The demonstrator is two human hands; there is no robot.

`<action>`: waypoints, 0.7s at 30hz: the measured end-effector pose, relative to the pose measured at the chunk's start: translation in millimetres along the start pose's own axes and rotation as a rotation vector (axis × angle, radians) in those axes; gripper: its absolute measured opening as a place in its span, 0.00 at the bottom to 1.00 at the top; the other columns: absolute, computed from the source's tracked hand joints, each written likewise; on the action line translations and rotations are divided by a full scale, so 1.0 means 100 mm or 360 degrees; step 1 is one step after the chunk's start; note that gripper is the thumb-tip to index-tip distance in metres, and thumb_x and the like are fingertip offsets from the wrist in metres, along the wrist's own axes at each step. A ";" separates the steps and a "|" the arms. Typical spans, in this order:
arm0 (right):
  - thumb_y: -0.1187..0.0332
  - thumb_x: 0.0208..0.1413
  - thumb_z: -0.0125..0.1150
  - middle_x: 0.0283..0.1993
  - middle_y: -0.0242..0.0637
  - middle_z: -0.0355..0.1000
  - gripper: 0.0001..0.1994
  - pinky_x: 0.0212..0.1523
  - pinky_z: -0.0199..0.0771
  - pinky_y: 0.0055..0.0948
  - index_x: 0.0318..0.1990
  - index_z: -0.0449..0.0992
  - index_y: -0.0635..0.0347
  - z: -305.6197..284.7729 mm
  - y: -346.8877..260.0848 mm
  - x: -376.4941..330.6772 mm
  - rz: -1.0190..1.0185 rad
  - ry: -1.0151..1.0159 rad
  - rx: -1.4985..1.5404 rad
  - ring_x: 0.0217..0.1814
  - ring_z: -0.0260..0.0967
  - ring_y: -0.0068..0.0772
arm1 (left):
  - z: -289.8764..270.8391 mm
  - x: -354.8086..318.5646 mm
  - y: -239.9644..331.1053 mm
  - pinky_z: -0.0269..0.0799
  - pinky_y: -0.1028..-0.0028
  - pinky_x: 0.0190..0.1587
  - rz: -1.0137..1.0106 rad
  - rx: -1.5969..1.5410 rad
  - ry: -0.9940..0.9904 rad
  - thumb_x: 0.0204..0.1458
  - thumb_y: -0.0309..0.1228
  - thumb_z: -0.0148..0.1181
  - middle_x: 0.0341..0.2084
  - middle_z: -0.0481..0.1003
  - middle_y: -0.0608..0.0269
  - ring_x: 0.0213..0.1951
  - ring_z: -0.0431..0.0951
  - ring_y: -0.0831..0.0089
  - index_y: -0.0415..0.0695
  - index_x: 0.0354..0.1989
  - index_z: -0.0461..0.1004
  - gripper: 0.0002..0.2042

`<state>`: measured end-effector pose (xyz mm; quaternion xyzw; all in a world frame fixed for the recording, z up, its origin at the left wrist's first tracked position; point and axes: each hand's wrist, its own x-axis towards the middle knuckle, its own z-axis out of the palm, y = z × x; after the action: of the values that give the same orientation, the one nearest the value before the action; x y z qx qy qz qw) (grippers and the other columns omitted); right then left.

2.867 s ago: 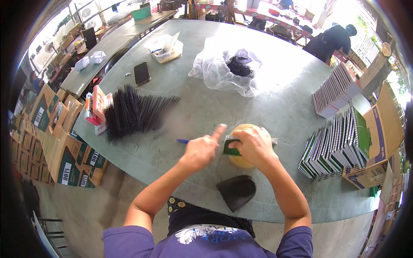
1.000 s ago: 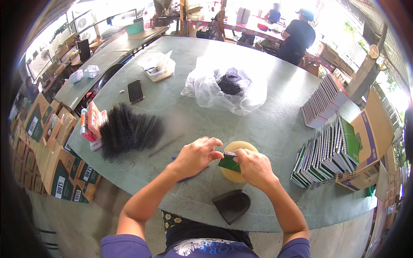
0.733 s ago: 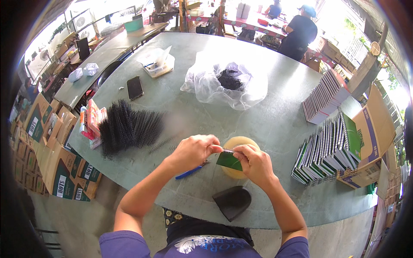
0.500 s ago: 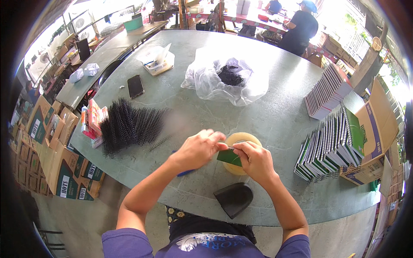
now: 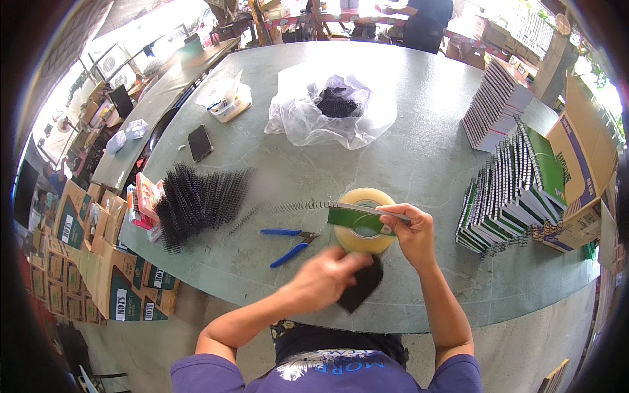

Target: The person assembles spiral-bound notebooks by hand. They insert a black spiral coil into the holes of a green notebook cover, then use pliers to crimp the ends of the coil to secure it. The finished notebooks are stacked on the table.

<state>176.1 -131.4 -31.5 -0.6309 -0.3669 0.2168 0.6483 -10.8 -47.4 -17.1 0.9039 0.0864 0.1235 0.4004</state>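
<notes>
My right hand (image 5: pixel 414 232) is closed on the right end of a small green notebook (image 5: pixel 354 219). A dark spiral coil (image 5: pixel 298 206) runs along its upper edge and sticks out well past its left end. Under the notebook is a wide, yellowish roll (image 5: pixel 367 195) that looks like tape. My left hand (image 5: pixel 327 278), smeared by motion, is off the notebook, beside a black, round-ended block (image 5: pixel 364 287); whether it touches the block I cannot tell. Blue-handled cutters (image 5: pixel 288 246) lie with spread handles left of the roll.
Many black coils (image 5: pixel 203 200) are heaped at the left. At the right stand green spiral notebooks (image 5: pixel 511 190), a white stack (image 5: pixel 496 105) and an open carton (image 5: pixel 580 170). Farther back are a plastic bag (image 5: pixel 301 124), a phone (image 5: pixel 200 143) and a tub (image 5: pixel 230 110).
My left hand has left the notebook and moved down toward the black block. The cutters and the coil's protruding length now show. My right hand still grips the notebook; the view has shifted slightly.
</notes>
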 end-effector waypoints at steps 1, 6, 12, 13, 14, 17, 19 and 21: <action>0.75 0.46 0.64 0.30 0.35 0.77 0.07 0.36 0.70 0.20 0.35 0.78 0.63 -0.02 -0.02 0.00 -0.0074 0.0004 -0.0071 0.32 0.71 0.19 | -0.22 0.08 0.07 0.69 0.65 0.37 0.0105 0.0102 0.0438 0.42 0.24 0.63 0.31 0.67 0.54 0.34 0.71 0.56 0.44 0.41 0.67 0.17; 0.75 0.46 0.64 0.28 0.34 0.76 0.06 0.35 0.68 0.19 0.34 0.79 0.61 -0.01 -0.04 -0.01 -0.0101 -0.0035 -0.0301 0.30 0.70 0.18 | -0.51 0.20 -0.12 0.68 0.67 0.36 0.0086 0.0606 0.0697 0.37 0.19 0.63 0.32 0.68 0.57 0.33 0.71 0.61 0.41 0.34 0.64 0.16; 0.74 0.47 0.64 0.28 0.33 0.77 0.06 0.34 0.69 0.19 0.34 0.79 0.62 -0.05 0.03 -0.02 -0.0123 0.0022 -0.0032 0.30 0.70 0.18 | -0.71 0.26 0.03 0.70 0.68 0.37 0.0372 0.0955 0.1255 0.39 0.21 0.63 0.34 0.70 0.56 0.34 0.72 0.60 0.43 0.42 0.72 0.18; 0.74 0.47 0.64 0.28 0.33 0.77 0.05 0.34 0.69 0.19 0.34 0.79 0.62 -0.04 0.02 -0.04 -0.0101 0.0032 -0.0034 0.30 0.70 0.18 | -0.57 0.26 -0.07 0.70 0.68 0.36 0.0277 0.0896 0.0884 0.38 0.21 0.63 0.34 0.70 0.57 0.34 0.72 0.61 0.44 0.41 0.72 0.17; 0.74 0.47 0.64 0.28 0.33 0.77 0.05 0.35 0.69 0.19 0.34 0.79 0.61 0.00 -0.02 -0.06 -0.0090 0.0020 -0.0037 0.30 0.70 0.18 | -0.39 0.22 -0.16 0.70 0.68 0.35 0.0170 0.0836 0.0536 0.38 0.21 0.63 0.33 0.70 0.58 0.34 0.72 0.61 0.45 0.39 0.73 0.17; 0.74 0.47 0.64 0.28 0.33 0.77 0.05 0.35 0.69 0.19 0.34 0.79 0.61 -0.03 0.02 -0.02 -0.0128 0.0017 -0.0019 0.31 0.71 0.19 | -0.39 0.28 0.00 0.71 0.66 0.37 0.0247 0.0637 0.0671 0.37 0.22 0.63 0.31 0.71 0.58 0.36 0.73 0.60 0.45 0.37 0.74 0.15; 0.74 0.47 0.64 0.29 0.34 0.77 0.06 0.36 0.69 0.19 0.34 0.79 0.61 -0.06 0.07 -0.10 -0.0076 0.0031 -0.0019 0.32 0.71 0.19 | -0.49 0.40 0.05 0.72 0.65 0.38 0.0388 0.0748 0.0963 0.38 0.22 0.62 0.30 0.71 0.58 0.36 0.73 0.60 0.45 0.38 0.74 0.15; 0.74 0.47 0.64 0.30 0.34 0.77 0.06 0.37 0.69 0.20 0.35 0.79 0.61 -0.03 0.01 -0.09 -0.0026 0.0005 -0.0021 0.33 0.71 0.19 | -0.49 0.41 0.00 0.70 0.65 0.40 0.0322 0.0782 0.0978 0.38 0.22 0.62 0.30 0.71 0.57 0.36 0.73 0.60 0.45 0.38 0.74 0.15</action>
<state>172.4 -140.2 -33.9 -0.6325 -0.3723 0.2081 0.6466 14.5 -2.4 20.5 0.8976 0.1397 0.4023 0.1139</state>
